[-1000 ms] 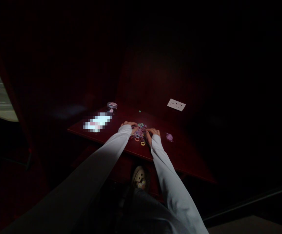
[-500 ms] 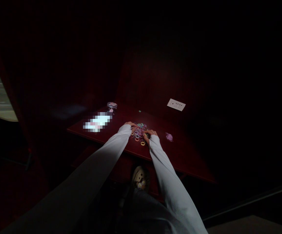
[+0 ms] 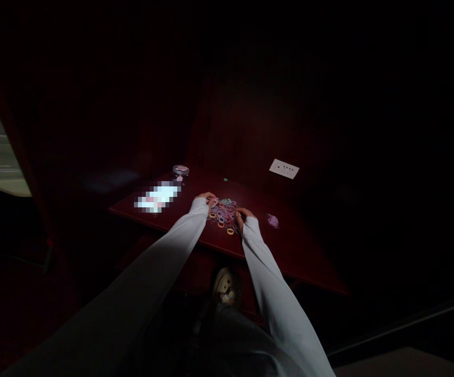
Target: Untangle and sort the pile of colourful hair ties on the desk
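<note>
A loose heap of small coloured elastic hair ties lies on the dark red table. My left hand is at the heap's far left edge, fingers curled together and just apart from most of the rings. My right hand rests on the heap's right edge, with its fingers bent over the rings. Whether either hand pinches a ring is too small to see. Both forearms are in white sleeves. A small lilac cluster of rings lies to the right of my right hand.
A glass jar with a round lid stands near the table's far left corner. A pixelated bright patch covers something on the table's left. A white wall socket plate is behind the table. My shoe shows below the front edge.
My left hand has shifted left and away from the heap. My right hand has lifted slightly, its fingers more curled at the heap's right edge.
</note>
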Demonstrator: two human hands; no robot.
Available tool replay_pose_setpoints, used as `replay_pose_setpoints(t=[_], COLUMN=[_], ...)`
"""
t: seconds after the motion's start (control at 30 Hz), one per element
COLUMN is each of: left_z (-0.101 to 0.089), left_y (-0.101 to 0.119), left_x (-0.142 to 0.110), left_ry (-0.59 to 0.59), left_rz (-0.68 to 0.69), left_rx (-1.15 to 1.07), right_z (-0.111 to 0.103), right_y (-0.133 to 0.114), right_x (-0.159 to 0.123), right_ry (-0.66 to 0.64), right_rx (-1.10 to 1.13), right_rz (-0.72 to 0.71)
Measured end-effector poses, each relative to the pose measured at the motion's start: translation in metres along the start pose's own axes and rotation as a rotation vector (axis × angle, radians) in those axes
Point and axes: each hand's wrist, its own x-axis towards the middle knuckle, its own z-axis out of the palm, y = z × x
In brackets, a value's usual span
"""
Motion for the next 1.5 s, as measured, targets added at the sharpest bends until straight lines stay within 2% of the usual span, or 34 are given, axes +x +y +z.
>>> replay_pose_setpoints(t=[0.1,0.37,0.7,0.77,0.93,1.1,1.2,1.4,1.5], left_z=[0.002,0.011,0.009,0.007,0.005,0.007,0.006,0.001,0.000], left_y=[-0.001,-0.007,-0.008,-0.008,-0.011,-0.013,-0.013,-0.008,-0.005], left_x=[0.001,0.004,0.006,0.006,0.008,0.011,0.012,0.008,0.006], left_ry=[0.024,0.001,-0.066,-0.025,0.214,0.228,0.231,0.234,0.244], left_rz=[-0.038,-0.008,0.045,0.055,0.007,-0.036,-0.054,-0.038,-0.048], left_rx=[-0.133,-0.384,-0.405,-0.390,-0.256,-0.175,-0.162,-0.200,-0.238], right_z=[-0.001,-0.002,-0.007,-0.012,-0.020,-0.018,-0.012,0.001,0.003], right_y=[-0.003,-0.004,-0.009,-0.010,-0.012,-0.014,-0.013,-0.004,-0.002], right_x=[-0.002,-0.001,0.003,0.003,0.000,-0.002,-0.001,-0.002,-0.001], right_ry=[0.015,0.079,0.144,0.163,0.150,0.070,0.072,0.075,0.085], right_rx=[0.029,0.049,-0.062,-0.146,-0.263,-0.228,-0.154,0.186,0.256], right_rz=[0.011,0.018,0.174,0.242,0.376,0.488,0.442,0.313,0.276])
